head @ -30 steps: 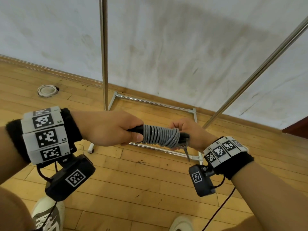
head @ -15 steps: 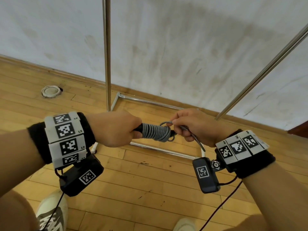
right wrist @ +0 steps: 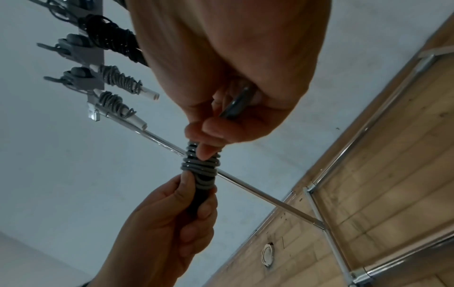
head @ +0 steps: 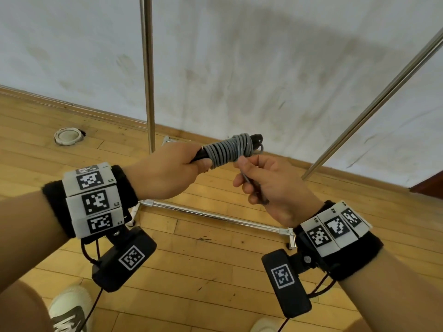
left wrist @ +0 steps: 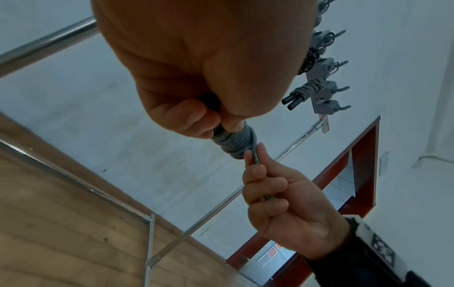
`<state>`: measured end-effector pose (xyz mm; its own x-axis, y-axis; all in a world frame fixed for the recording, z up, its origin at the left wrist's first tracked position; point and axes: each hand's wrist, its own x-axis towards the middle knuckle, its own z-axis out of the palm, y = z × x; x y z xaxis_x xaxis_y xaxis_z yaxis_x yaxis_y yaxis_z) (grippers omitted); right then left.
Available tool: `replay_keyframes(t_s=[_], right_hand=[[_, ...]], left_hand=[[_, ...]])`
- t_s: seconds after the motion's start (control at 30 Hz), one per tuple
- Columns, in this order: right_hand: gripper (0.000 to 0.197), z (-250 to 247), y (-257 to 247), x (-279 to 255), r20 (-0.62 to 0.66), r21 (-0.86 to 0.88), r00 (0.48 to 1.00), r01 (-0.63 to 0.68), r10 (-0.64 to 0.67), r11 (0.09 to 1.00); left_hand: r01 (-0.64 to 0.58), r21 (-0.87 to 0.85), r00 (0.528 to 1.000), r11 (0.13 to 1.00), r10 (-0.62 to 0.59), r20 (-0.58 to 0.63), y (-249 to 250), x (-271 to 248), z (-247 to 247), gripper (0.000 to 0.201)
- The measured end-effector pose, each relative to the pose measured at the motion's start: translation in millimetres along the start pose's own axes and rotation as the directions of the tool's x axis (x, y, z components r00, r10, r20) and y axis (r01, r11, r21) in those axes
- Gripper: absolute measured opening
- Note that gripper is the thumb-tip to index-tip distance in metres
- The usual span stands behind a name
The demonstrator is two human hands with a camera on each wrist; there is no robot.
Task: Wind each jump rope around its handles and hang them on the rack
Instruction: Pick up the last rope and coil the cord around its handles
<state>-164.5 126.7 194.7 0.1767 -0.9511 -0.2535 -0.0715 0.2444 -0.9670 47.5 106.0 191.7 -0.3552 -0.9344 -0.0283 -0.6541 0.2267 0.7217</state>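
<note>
A grey jump rope point(head: 230, 150) is coiled tightly round its black handles point(head: 200, 155). My left hand point(head: 167, 173) grips the handles at their bare end, tilting the bundle up to the right. My right hand point(head: 266, 185) holds the loose rope end point(head: 249, 182) just below the coil, fingers curled round it. In the left wrist view the rope tail point(left wrist: 256, 157) runs from the coil point(left wrist: 236, 142) into the right fist. The right wrist view shows the coil point(right wrist: 200, 167) between both hands. Several wound ropes point(right wrist: 117, 79) hang on the rack's hooks above.
The rack's chrome upright point(head: 147, 75) stands behind my hands, a slanted pole point(head: 374, 106) at the right, and its base bars point(head: 215, 215) lie on the wooden floor. A white round fitting point(head: 68, 136) sits in the floor at left. My shoes point(head: 69, 307) show below.
The bundle has tilted up to the right and risen. My right hand came off the far end of the coil and dropped below it, now holding the loose rope end.
</note>
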Motion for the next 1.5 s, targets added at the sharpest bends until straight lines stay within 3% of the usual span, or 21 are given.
replay_keyframes(t_s=[0.17, 0.37, 0.6, 0.7, 0.77, 0.87, 0.97, 1.1, 1.23, 1.37, 1.5], right_hand=[[0.037, -4.7, 0.6, 5.1, -0.026, 0.032, 1.000, 0.014, -0.013, 0.999], [0.049, -11.3, -2.3, 7.3, 0.028, 0.119, 0.986, 0.161, -0.166, 0.980], [0.040, -14.1, -2.7, 2.6, 0.090, 0.047, 0.949, 0.300, -0.303, 0.953], [0.039, -9.5, -2.8, 0.6, 0.085, -0.006, 0.932, 0.354, -0.352, 0.935], [0.037, -5.4, -3.7, 0.2, 0.068, -0.046, 0.922, 0.385, -0.381, 0.922], [0.037, 0.2, -7.4, 0.5, 0.037, -0.051, 0.911, 0.413, -0.411, 0.909], [0.035, 9.4, -8.2, -0.1, 0.055, -0.095, 0.903, 0.430, -0.427, 0.898], [0.030, 21.8, -4.9, -1.4, 0.071, -0.160, 0.906, 0.423, -0.417, 0.892], [0.036, 23.5, -4.3, -2.1, 0.087, -0.334, 0.907, 0.416, -0.412, 0.846], [0.031, 12.8, -7.8, -3.6, 0.173, -0.249, 0.934, 0.349, -0.312, 0.903], [0.032, -0.1, -9.8, -4.7, 0.074, -0.195, 0.952, 0.307, -0.299, 0.931]], left_hand=[[-0.006, -0.291, 0.996, 0.957, 0.030, 0.080, 5.3, -4.5, -0.3, 0.015], [0.027, -0.438, 0.968, 0.898, 0.086, 0.235, 1.5, -7.5, -9.2, 0.019], [0.139, -0.575, 0.884, 0.806, 0.161, 0.439, -3.6, -8.1, -12.3, 0.032], [0.180, -0.478, 0.868, 0.860, 0.090, 0.489, -3.5, -6.2, -15.0, 0.055], [0.146, -0.357, 0.898, 0.922, 0.029, 0.440, -3.7, -6.3, -15.6, 0.068], [-0.022, -0.194, 0.968, 0.981, 0.069, 0.241, -0.7, -8.2, -14.5, 0.059], [-0.110, -0.264, 0.984, 0.958, 0.142, 0.105, 7.4, -9.2, -8.4, 0.049], [-0.016, -0.468, 0.965, 0.884, 0.137, 0.224, 13.2, -12.4, -3.4, 0.055], [0.050, -0.428, 0.964, 0.902, 0.068, 0.256, 9.7, -9.0, -4.3, 0.068], [0.055, -0.443, 0.965, 0.895, 0.066, 0.253, 5.1, -6.9, -4.6, 0.064], [0.073, -0.479, 0.968, 0.875, 0.052, 0.244, 2.7, -4.8, -7.6, 0.061]])
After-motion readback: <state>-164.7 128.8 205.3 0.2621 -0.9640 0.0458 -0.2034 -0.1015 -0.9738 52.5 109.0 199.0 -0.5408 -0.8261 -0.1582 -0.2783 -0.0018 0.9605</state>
